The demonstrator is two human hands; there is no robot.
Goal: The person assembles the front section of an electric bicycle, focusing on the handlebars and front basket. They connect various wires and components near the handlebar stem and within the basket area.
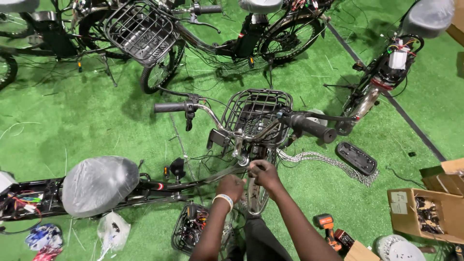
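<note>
Bicycle frame, black and half-assembled, lies across green artificial turf right below the camera, its handlebar stretching from 1 black handle at the left to another at the right. Both hands meet just under the stem. The left hand, a pale band on its wrist, has its grip curled shut against the frame tube; what it pinches I cannot tell. The right hand has its grip pressed together on something small at the stem, too small to make out. A wire front basket sits on the handlebar with only a dark flat piece in its bottom. A second wire basket on the turf by the left forearm holds a tangle of coloured wires. At the right, an open cardboard box holds small dark parts. An orange power drill lies near it.
</note>
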